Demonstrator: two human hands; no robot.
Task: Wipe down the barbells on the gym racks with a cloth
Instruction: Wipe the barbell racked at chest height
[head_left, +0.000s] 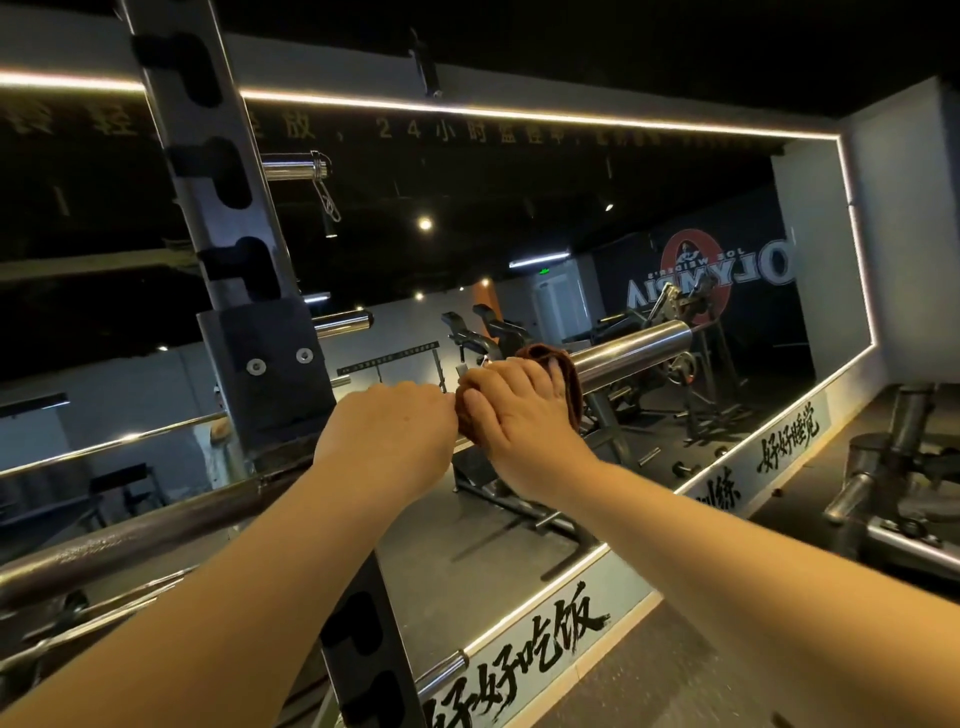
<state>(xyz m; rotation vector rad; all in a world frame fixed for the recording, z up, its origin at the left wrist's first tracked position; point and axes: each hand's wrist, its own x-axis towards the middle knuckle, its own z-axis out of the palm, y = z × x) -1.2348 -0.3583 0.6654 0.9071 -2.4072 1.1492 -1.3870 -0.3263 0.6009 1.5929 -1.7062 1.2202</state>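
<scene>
— What lies nearest us?
— Our 2 bare forearms stretch out over the dark rubber floor (675, 670). A pale wall band (613, 587) with black brush lettering runs under the mirror.
— And our hands?
— Our left hand (387, 434) curls over the barbell (634, 347); we cannot tell whether it grips. Just beside it, our right hand (519, 410) clasps the brown cloth (570, 379), wrapped round the bar where the chrome sleeve begins.
— Farther off?
— The bar crosses the black rack upright (208, 171). Behind it the mirror (467, 182), edged by a light strip (519, 113), reflects a dim room of machines.
</scene>
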